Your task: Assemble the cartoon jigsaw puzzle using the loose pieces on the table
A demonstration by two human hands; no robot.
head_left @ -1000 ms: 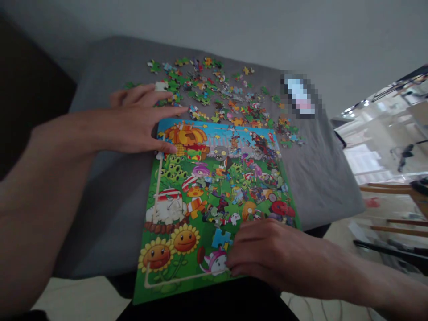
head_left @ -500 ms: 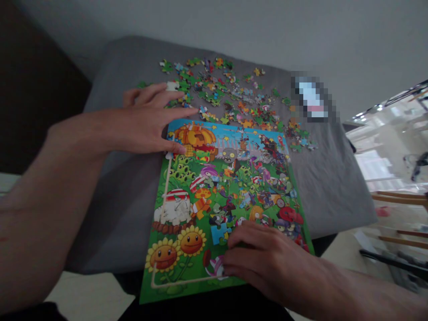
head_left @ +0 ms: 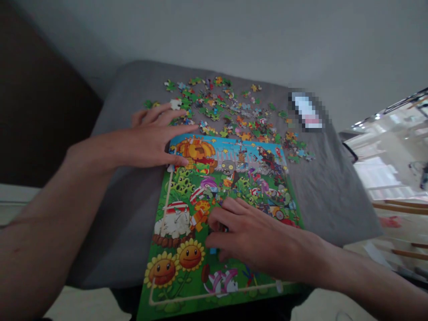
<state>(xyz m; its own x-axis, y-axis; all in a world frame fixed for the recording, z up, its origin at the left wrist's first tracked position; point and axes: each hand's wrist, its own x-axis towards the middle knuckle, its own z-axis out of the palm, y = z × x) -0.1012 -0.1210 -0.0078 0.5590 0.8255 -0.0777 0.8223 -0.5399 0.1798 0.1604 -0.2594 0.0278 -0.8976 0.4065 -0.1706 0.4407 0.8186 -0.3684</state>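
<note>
While bent over a jigsaw board (head_left: 157, 285) lying on a gray cloth-covered table (head_left: 327, 191), both hands on the work. Left grip (head_left: 150, 142) spread wide and flat, thumb tip against the board's upper left corner, other fingers reaching toward a heap of loose pieces (head_left: 234, 107), with a white piece (head_left: 174, 104) just beside them. Right grip (head_left: 247, 236) curled, fingers (head_left: 230, 206) bunched together over the middle of the board, a blue piece (head_left: 213, 251) barely showing beneath them; pinching it or only covering it, impossible to tell. Step in hand, by judgement: work on pieces in the picture's middle. Next move calling for a light, exact touch, with loose pieces lying there. Against the earlier frame, right grip higher up the board, away from the bottom edge, and the blue piece mostly hidden; left grip at about the same spot.
</note>
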